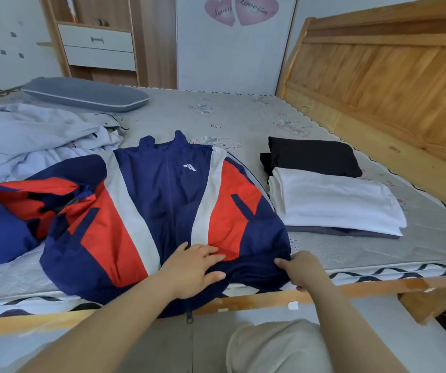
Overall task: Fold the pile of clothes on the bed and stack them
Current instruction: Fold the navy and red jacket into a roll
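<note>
Evidently the jacket (162,211) lies front up at the bed's (243,117) near edge so it can be flattened before any fold; its hem and zip pull hang slightly over the wooden rail. The left hand (192,267) rests flat on the lower front with fingers spread and straight, probably pinning the cloth so it will not slide. The right hand (301,267) pinches the hem's right corner, fingers curled round the fabric, seemingly to draw it taut. One sleeve is bunched toward the left edge (that side looks unsmoothed). Toward the bed's right edge sits the stack (332,200), a white piece on a grey one, with a folded black piece (313,157) just behind. A pale garment (36,138) waits crumpled at the far left, near a pillow (84,94).
</note>
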